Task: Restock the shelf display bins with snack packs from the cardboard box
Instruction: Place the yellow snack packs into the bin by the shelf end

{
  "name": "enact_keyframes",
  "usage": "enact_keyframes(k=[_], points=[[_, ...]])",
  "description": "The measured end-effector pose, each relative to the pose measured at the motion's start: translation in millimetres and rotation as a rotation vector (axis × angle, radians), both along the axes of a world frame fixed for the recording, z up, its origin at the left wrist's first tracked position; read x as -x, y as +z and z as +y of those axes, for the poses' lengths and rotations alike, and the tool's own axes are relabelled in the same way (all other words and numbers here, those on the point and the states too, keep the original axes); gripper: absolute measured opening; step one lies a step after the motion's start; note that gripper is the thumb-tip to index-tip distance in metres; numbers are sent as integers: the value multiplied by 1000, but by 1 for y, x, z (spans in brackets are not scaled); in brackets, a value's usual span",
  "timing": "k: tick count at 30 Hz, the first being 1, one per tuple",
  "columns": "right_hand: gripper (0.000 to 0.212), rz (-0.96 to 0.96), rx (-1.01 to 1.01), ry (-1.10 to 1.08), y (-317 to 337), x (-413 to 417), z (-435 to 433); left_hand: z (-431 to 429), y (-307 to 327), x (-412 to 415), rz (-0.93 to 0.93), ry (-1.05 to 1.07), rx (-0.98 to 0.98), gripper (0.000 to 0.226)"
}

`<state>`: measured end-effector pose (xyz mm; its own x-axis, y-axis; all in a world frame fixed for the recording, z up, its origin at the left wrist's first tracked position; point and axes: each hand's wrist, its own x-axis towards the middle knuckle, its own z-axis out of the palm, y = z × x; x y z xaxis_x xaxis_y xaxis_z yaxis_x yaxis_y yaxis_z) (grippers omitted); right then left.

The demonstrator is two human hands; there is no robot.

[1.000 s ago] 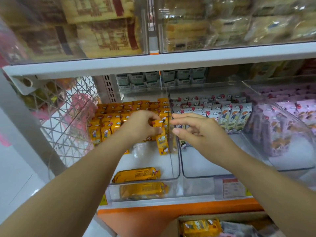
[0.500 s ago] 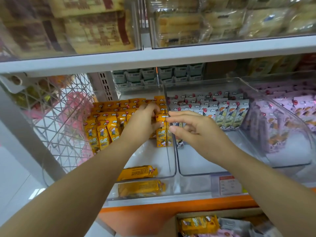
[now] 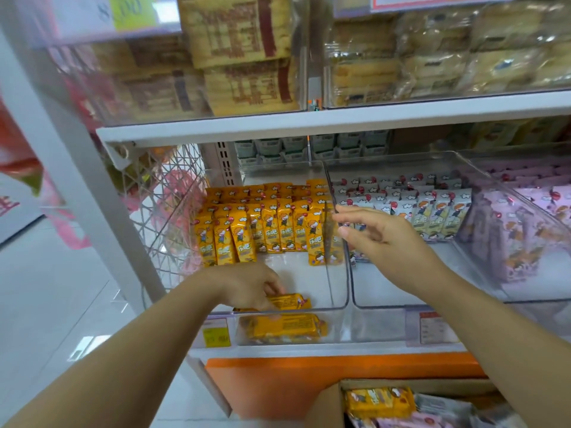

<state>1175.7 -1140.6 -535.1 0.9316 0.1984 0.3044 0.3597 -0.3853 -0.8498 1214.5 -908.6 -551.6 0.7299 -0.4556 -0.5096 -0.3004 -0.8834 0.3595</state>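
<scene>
Several snack packs lie loose in the open cardboard box [image 3: 335, 400] at the bottom edge, a yellow one [image 3: 380, 401] on top and grey and pink ones beside it. Just behind the box rises the orange front panel [image 3: 309, 384] of the shelf, with a yellow price tag [image 3: 216, 333] and a red-and-white one [image 3: 432, 327] clipped along the rail above it.

In the front of the left clear bin [image 3: 309, 273], the left hand [image 3: 250, 288] curls its fingers round a yellow pack [image 3: 289, 301] that lies flat on the bin floor. Below it a second yellow shape [image 3: 284, 327] shows through the bin's front wall; whether it is another pack or a reflection I cannot tell.

Farther in, the right hand [image 3: 374, 239] hovers with fingers straight and spread, holding nothing, its fingertips at the wall between the left bin and the middle bin [image 3: 386, 288]. Just beside those fingertips one yellow pack [image 3: 318, 239] stands upright, a little forward of the rest. Behind it, rows of upright yellow packs [image 3: 265, 227] fill the back half of the left bin. White packs [image 3: 432, 211] stand in the back of the middle bin, and purple packs [image 3: 525, 230] fill the bin to the right.

A wire basket [image 3: 160, 217] holding pink items hangs left of the bins. On the shelf above, tan biscuit packs [image 3: 244, 57] sit behind clear fronts.
</scene>
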Motion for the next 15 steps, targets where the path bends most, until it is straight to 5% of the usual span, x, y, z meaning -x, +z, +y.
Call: enact_keyframes(k=[4,11,15], points=[[22,9,-19,4,0,0,0,3,0,0,-33,-7,36,26],[21,22,-12,6,2,-1,0,9,6,-2,-67,384,653,30],[21,19,21,-3,3,0,-1,-1,7,-2,-157,472,684,40]])
